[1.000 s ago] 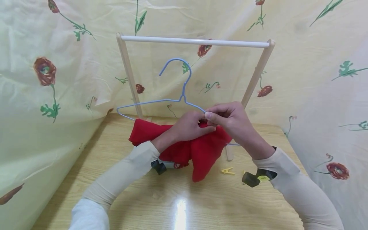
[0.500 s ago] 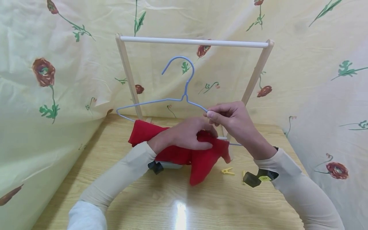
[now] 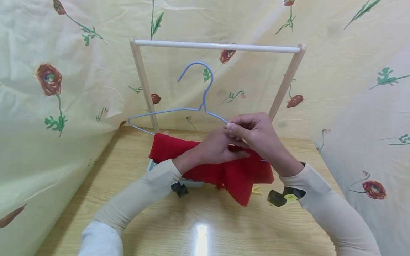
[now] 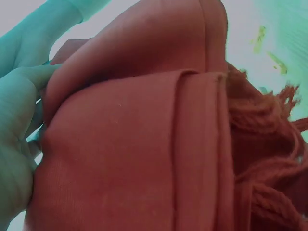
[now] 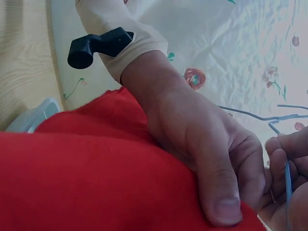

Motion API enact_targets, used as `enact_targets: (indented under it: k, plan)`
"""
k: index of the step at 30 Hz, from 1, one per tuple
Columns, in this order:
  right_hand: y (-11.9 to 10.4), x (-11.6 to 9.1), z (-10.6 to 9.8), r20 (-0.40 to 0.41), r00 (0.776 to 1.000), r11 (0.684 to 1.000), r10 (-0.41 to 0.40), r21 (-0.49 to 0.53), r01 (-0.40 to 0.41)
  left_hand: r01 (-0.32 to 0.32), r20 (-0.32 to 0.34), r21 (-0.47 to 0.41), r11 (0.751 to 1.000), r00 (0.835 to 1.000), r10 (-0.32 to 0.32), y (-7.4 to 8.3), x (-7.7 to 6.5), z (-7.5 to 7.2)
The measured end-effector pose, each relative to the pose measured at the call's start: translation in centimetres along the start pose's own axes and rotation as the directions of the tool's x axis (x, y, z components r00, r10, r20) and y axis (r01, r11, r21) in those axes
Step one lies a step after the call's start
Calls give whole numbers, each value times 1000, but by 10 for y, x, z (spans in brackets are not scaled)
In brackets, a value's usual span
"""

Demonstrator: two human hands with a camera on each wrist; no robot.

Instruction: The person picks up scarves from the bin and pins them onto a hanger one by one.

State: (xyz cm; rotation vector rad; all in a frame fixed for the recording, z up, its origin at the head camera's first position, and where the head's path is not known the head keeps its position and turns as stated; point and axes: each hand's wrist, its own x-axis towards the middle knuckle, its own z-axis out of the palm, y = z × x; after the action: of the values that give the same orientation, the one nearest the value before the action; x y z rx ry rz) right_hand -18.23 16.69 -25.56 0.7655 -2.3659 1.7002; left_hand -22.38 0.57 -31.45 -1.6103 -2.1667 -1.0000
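While my right hand (image 3: 256,133) pinches one sloping side of the blue hanger (image 3: 203,101), my left hand (image 3: 215,147) grips the red cloth (image 3: 173,146) between thumb and fingers; plain, folded in layers, with twisted tassels (image 4: 269,202), it hangs across the hanger's lower bar, above the table (image 3: 160,227).

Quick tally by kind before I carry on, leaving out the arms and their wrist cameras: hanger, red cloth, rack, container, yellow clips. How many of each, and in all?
Blue hanger: 1
Red cloth: 1
Rack: 1
Pale container: 1
Yellow clips: 2
Total: 6
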Motion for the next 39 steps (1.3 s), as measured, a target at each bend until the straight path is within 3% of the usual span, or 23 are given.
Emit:
enact_targets:
  k: [7,11,14,17,19,22,24,26,28,30,32,34,36,39]
  plan:
    - [4,1,-2,-32,999,999,8,-43,-9,-52,87,127,991,995,41,1,-5,3]
    - [3,2,-6,-40,999,998,-2,-56,0,-54,81,181,982,996,40,5,-14,-5]
    - [1,3,-10,-50,998,999,-26,-49,24,-22,-5,254,967,1000,24,9,-30,-18]
    - [-1,4,-14,-54,998,999,-35,-42,33,38,-181,341,939,983,26,9,-50,-36]
    - [-2,4,-16,-51,998,999,-28,-42,26,95,-324,399,912,945,44,7,-64,-48]
    - [-2,4,-18,-52,999,999,-15,-52,12,237,-528,449,862,848,41,5,-85,-64]
    - [-2,3,-18,-54,999,998,-9,-59,6,344,-613,457,821,790,10,5,-98,-73]
    - [-1,3,-19,-60,998,998,-9,-65,5,448,-661,438,779,748,-58,7,-110,-79]
    - [0,3,-20,-66,998,998,-10,-62,6,543,-660,412,732,732,-171,8,-119,-82]
    - [0,3,-21,-72,997,998,-13,-58,9,638,-628,355,683,704,-332,8,-126,-82]
    - [0,3,-21,-76,997,999,-17,-49,13,721,-552,283,632,661,-508,6,-130,-82]
    - [0,4,-21,-76,997,999,-19,-42,16,780,-457,192,595,608,-649,3,-132,-82]
    - [0,4,-21,-76,997,999,-21,-35,18,816,-381,102,568,560,-736,0,-132,-83]
    - [1,4,-20,-76,997,999,-25,-25,23,833,-338,-1,553,520,-785,-4,-131,-82]
